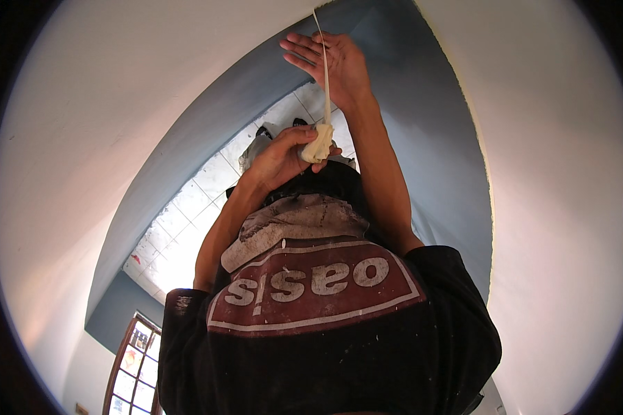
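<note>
A crumpled wad of cream masking tape (318,144) sits in my left hand (277,158), the fingers and thumb closed round it. From the wad a narrow tape strip (327,90) stretches taut upward to the top of the view, near where the blue-grey wall surface meets the white. My right hand (342,69) is raised above the left, its fingers stretched out and apart, palm showing. The strip crosses in front of this hand; I cannot tell whether it touches the palm.
White walls (561,173) rise on both sides of blue-grey painted surfaces (422,104). A pale, rough-edged line (479,138) borders the blue-grey on the right. Below lies a light tiled floor (194,200). A brown-framed window (133,366) stands at lower left.
</note>
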`<state>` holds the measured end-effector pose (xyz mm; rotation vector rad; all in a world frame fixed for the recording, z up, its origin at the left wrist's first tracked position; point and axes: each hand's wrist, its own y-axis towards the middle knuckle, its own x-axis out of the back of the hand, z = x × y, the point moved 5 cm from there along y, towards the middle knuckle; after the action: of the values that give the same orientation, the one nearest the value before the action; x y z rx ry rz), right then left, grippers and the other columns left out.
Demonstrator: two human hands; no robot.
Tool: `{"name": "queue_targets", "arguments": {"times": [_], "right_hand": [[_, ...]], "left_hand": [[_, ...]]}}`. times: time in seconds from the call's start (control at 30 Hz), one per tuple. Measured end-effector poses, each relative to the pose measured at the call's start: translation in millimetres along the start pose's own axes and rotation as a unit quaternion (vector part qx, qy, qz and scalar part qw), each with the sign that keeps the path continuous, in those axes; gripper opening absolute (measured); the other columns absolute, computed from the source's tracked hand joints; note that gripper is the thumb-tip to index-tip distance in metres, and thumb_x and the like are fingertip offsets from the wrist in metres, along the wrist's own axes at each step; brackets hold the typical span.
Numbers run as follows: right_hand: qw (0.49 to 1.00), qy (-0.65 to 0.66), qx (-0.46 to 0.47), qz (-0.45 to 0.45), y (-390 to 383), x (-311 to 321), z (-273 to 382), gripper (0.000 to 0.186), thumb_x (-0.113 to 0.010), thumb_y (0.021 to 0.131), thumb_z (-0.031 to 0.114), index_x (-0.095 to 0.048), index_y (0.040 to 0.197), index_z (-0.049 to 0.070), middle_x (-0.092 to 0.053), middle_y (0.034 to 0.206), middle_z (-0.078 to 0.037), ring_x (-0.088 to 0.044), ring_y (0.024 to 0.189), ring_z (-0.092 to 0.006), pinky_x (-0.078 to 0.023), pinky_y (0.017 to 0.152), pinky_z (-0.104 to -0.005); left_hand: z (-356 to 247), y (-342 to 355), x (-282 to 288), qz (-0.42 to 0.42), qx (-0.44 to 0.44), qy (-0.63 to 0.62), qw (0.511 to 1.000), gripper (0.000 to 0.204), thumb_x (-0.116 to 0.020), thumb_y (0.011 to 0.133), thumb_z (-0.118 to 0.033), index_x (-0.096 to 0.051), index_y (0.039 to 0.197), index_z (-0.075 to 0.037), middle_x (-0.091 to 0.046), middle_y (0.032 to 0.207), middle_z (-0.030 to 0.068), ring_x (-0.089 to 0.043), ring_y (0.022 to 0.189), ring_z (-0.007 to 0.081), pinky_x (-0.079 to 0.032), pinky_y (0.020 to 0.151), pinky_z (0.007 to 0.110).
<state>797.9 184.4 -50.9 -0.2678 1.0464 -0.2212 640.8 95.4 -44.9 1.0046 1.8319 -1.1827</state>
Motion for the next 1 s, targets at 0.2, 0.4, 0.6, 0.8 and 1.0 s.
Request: {"name": "queue_targets", "arguments": {"times": [0.2,0.4,0.6,0.8,1.0], "right_hand": [[0.995,-0.091,-0.019,-0.042,-18,-1,10,0.037,-0.046,0.105,0.031,-0.061,0.118,-0.001,-0.064,0.130,-0.024,-0.060,0.128,-0.0390,-0.047,0.112,-0.0507],[0.984,-0.158,-0.044,-0.066,-38,8,19,0.047,-0.045,0.108,0.035,-0.058,0.133,-0.003,-0.064,0.131,-0.021,-0.063,0.124,-0.0337,-0.049,0.107,-0.0450],[0.887,-0.427,0.118,-0.130,-84,7,47,0.042,-0.056,0.105,0.035,-0.065,0.130,0.002,-0.067,0.127,-0.012,-0.065,0.114,-0.0268,-0.050,0.100,-0.0404],[0.652,-0.716,0.234,0.088,-165,-73,58,0.036,-0.077,0.090,0.023,-0.071,0.125,0.015,-0.066,0.117,-0.005,-0.064,0.102,-0.0244,-0.051,0.093,-0.0375],[0.527,-0.807,0.228,0.140,-169,-84,32,0.036,-0.078,0.087,0.025,-0.071,0.121,0.015,-0.064,0.110,-0.001,-0.062,0.099,-0.0239,-0.051,0.088,-0.0378]], "left_hand": [[-4,-5,0,0.014,-0.010,-0.006,1.000,0.036,-0.056,0.101,-0.028,-0.057,0.115,0.006,-0.065,0.100,0.0210,-0.063,0.082,0.0252,-0.047,0.068,0.033],[2,1,-13,-0.080,-0.012,0.021,0.997,0.034,-0.054,0.099,-0.032,-0.056,0.099,0.002,-0.057,0.082,0.0096,-0.055,0.066,0.0193,-0.039,0.103,0.047],[4,3,-28,-0.050,-0.031,0.033,0.998,0.032,-0.053,0.098,-0.033,-0.057,0.089,-0.002,-0.054,0.076,0.0057,-0.050,0.057,0.0158,-0.037,0.121,0.053],[11,-4,-15,-0.067,-0.021,-0.036,0.997,0.033,-0.050,0.099,-0.029,-0.062,0.107,0.001,-0.064,0.095,0.0108,-0.062,0.083,0.0212,-0.052,0.097,0.040],[17,-6,-9,-0.167,-0.006,-0.079,0.983,0.032,-0.049,0.100,-0.027,-0.064,0.110,-0.001,-0.066,0.102,0.0074,-0.064,0.096,0.0206,-0.051,0.095,0.040]]}}
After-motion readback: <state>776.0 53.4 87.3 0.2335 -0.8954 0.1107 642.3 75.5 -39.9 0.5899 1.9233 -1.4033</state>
